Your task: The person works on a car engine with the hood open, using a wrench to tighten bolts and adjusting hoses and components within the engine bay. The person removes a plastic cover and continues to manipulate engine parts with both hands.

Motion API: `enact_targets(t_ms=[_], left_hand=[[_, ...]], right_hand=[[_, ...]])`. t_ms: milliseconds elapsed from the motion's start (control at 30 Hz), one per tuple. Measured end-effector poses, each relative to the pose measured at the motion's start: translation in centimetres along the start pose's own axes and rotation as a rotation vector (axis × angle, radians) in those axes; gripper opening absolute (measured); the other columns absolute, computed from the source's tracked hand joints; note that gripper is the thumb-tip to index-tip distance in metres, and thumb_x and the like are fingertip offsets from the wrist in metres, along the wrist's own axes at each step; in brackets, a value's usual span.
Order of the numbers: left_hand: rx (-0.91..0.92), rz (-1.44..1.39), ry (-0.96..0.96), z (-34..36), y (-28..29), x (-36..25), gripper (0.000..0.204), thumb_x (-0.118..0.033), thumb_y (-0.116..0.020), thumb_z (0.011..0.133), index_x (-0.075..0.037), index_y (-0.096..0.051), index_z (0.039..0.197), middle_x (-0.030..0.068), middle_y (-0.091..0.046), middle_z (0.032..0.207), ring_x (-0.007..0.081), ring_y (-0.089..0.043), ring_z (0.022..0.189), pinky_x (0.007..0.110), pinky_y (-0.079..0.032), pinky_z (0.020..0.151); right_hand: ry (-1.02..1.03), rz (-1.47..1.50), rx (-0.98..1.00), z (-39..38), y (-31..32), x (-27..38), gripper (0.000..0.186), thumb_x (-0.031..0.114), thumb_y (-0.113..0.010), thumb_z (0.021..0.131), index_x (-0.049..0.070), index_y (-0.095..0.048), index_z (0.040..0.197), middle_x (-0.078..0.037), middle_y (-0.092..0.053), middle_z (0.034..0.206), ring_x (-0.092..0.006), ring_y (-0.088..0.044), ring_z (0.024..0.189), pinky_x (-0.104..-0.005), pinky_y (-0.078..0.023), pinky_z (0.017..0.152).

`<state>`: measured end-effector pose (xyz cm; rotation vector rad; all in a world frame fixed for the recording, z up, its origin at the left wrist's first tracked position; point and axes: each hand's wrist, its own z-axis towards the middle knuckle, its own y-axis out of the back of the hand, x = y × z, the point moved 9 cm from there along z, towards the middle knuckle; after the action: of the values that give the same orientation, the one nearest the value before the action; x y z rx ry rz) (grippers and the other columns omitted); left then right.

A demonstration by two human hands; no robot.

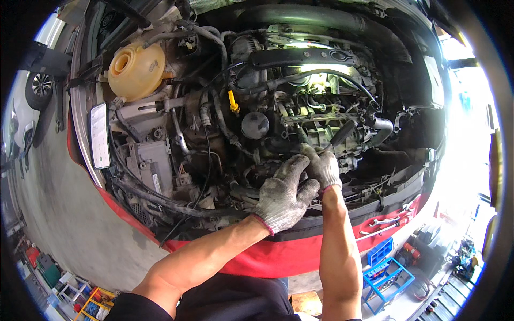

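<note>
Both my hands wear grey knit gloves. My left hand point(285, 198) is low at the engine's front, fingers bent toward the parts beneath; what they hold is hidden. My right hand point(322, 168) is just above it to the right, fingers closed among the hoses and engine parts point(316, 128), on something I cannot make out. Behind it a black hose piece point(345, 132) angles up to the right. Up and left are a round black cap point(255, 124) and a yellow dipstick handle point(233, 101).
A translucent coolant tank point(135, 76) and a phone point(100, 136) sit at the left. A red fender cover point(251, 257) drapes the front edge, with wrenches point(386, 221) on its right. Blue crates point(386, 281) stand on the floor below; another car point(29, 101) is at far left.
</note>
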<state>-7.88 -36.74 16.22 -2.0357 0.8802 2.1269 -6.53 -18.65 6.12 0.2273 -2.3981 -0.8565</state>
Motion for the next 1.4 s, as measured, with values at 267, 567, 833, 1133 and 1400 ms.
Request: enact_targets(t_ms=[267,567,833,1133,1400], left_hand=[[-0.166,0.099,-0.175,1.4,0.5,-1.9,0.048,-0.021,-0.075,0.091,-0.004,-0.059,0.132,0.0205,-0.063,0.129,0.0397,-0.065,0.112,0.047,-0.054,0.095],[0.427,0.407,0.085,12.1,-10.4,-4.7,0.067,-0.054,-0.068,0.087,0.000,-0.060,0.125,0.0221,-0.073,0.094,0.0355,-0.072,0.088,0.046,-0.056,0.077],[-0.145,-0.818,0.340,9.1,-3.9,3.0,0.031,-0.035,-0.071,0.098,-0.008,-0.074,0.113,0.0083,-0.076,0.108,0.0157,-0.071,0.085,0.031,-0.058,0.077],[-0.252,-0.718,0.458,-5.1,6.6,8.3,0.044,-0.007,-0.074,0.095,-0.007,-0.058,0.136,0.0042,-0.065,0.121,0.0137,-0.061,0.107,0.034,-0.053,0.097],[-0.093,0.108,0.182,-3.6,12.3,1.3,0.031,-0.015,-0.074,0.095,-0.003,-0.068,0.122,0.0114,-0.073,0.112,0.0192,-0.071,0.097,0.033,-0.057,0.086]], right_hand=[[-0.164,1.258,0.520,-0.8,-4.7,0.7,0.028,0.028,-0.064,0.098,0.004,-0.070,0.111,-0.011,-0.073,0.100,-0.0234,-0.069,0.089,-0.0344,-0.057,0.084],[0.085,0.771,-0.079,2.6,-1.0,-3.6,0.032,0.025,-0.061,0.099,0.007,-0.063,0.125,-0.012,-0.072,0.109,-0.0273,-0.070,0.096,-0.0369,-0.057,0.087],[0.501,-0.557,-0.099,-1.5,-0.8,4.4,0.039,0.022,-0.057,0.101,0.008,-0.055,0.137,-0.014,-0.070,0.117,-0.0307,-0.071,0.100,-0.0390,-0.057,0.087],[0.794,-0.934,-0.469,-5.0,-0.5,7.9,0.035,0.021,-0.060,0.097,0.007,-0.053,0.128,-0.016,-0.067,0.096,-0.0316,-0.070,0.085,-0.0452,-0.055,0.070],[0.185,-0.097,-0.412,-2.2,1.5,4.0,0.037,0.039,-0.052,0.100,0.005,-0.065,0.106,-0.021,-0.074,0.087,-0.0425,-0.073,0.083,-0.0503,-0.057,0.078]])
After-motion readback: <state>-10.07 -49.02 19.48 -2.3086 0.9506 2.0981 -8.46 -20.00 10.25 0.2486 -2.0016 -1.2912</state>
